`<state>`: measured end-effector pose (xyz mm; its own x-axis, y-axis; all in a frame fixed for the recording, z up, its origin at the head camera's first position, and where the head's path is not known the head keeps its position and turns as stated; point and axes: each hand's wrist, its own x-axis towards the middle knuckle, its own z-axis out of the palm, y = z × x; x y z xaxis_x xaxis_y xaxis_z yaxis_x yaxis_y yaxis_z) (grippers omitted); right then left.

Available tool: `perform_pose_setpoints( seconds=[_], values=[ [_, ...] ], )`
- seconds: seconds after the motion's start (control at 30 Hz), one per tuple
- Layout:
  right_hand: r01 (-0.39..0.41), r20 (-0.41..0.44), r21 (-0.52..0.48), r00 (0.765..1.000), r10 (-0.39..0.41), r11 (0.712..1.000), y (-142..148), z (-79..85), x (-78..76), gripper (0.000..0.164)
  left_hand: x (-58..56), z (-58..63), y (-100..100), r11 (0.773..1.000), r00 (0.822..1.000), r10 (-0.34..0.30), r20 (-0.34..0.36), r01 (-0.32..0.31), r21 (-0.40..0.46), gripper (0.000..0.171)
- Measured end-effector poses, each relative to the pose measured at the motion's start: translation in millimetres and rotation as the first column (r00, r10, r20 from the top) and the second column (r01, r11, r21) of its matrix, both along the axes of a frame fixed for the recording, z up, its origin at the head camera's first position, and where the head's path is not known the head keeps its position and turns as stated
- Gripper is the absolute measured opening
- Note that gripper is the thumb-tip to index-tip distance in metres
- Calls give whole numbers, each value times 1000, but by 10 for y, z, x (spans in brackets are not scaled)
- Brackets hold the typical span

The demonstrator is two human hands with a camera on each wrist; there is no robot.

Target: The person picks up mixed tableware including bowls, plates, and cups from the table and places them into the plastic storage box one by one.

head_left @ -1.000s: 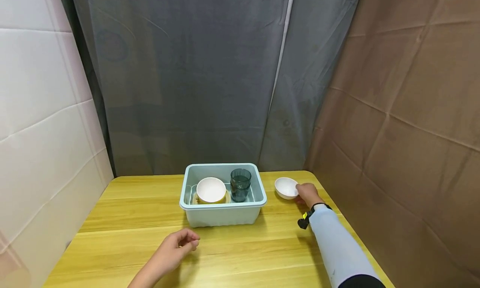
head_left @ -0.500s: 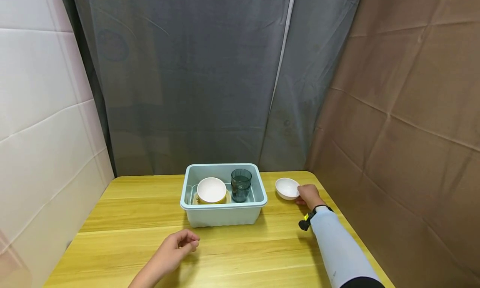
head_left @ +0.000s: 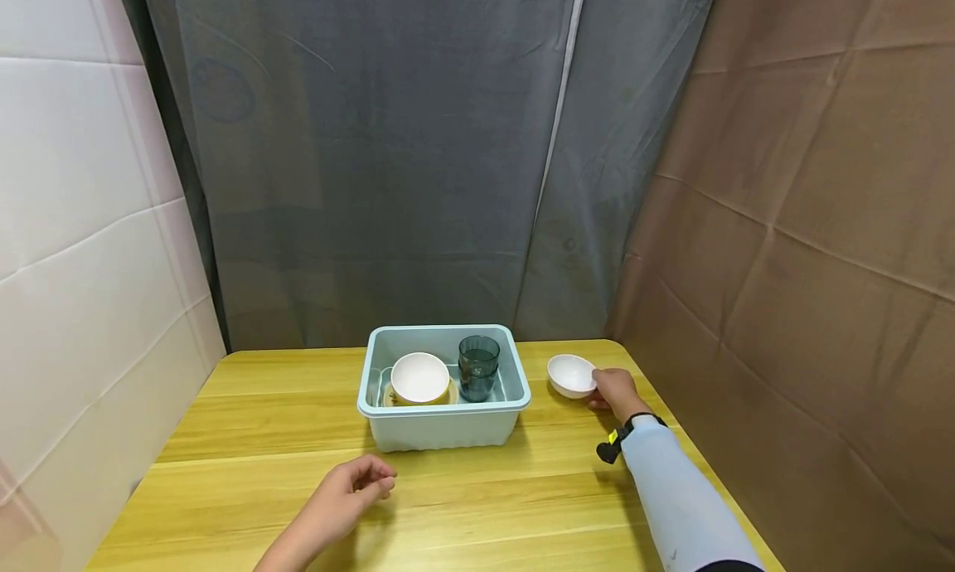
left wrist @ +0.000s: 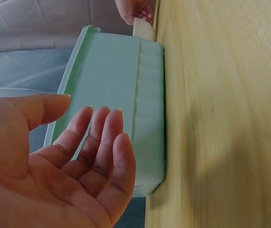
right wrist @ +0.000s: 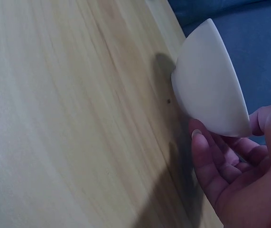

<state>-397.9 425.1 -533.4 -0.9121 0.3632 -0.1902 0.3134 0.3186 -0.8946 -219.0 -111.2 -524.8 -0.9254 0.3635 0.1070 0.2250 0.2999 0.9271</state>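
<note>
On the right of the table, my right hand (head_left: 615, 391) pinches the near right rim of a small white bowl (head_left: 570, 375). The right wrist view shows the thumb at the rim of the bowl (right wrist: 209, 83) and fingers beneath its side, close over the wood. My left hand (head_left: 341, 499) hovers near the front of a light blue plastic bin (head_left: 448, 428). Its fingers are loosely curved with nothing in them, and the left wrist view shows the palm of the left hand (left wrist: 73, 161) turned up beside the bin (left wrist: 111, 80).
Inside the bin, a white bowl (head_left: 420, 377) rests on a yellowish dish (head_left: 453, 394), left of dark stacked glasses (head_left: 478, 369). The yellow wood table (head_left: 283, 423) is bounded by a grey curtain (head_left: 388, 157) behind, a white cloth (head_left: 89, 224) left and a brown cloth (head_left: 806, 224) right.
The right hand and the small bowl have shifted very slightly right and toward me, the grip kept. The left hand and the bin stay where they were.
</note>
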Motion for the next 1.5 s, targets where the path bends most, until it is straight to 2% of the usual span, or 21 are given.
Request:
perform_pose_setpoints(
  seconds=[0.23,0.6,0.8,1.0,1.27,1.5],
  values=[
    [-22,5,-5,1000,22,1000,-18,104,19,64,0,-5,-12,1000,1000,-4,5,4,6,17],
    [-104,-130,25,986,106,994,-123,482,196,56,-10,56,-54,999,1000,30,5,-30,-16,16],
    [-153,-162,36,974,157,988,-196,714,375,54,-49,104,-124,995,996,95,-2,-95,-42,15],
    [-180,-175,68,966,189,981,-258,882,541,53,-91,146,-191,995,995,96,-15,-96,-35,17],
    [-212,-187,88,956,225,973,-325,1022,744,53,-98,220,-210,990,992,123,14,-122,-64,17],
    [-246,-212,87,942,259,965,-443,1083,985,47,-96,275,-211,989,990,140,9,-139,-59,12]
  ],
)
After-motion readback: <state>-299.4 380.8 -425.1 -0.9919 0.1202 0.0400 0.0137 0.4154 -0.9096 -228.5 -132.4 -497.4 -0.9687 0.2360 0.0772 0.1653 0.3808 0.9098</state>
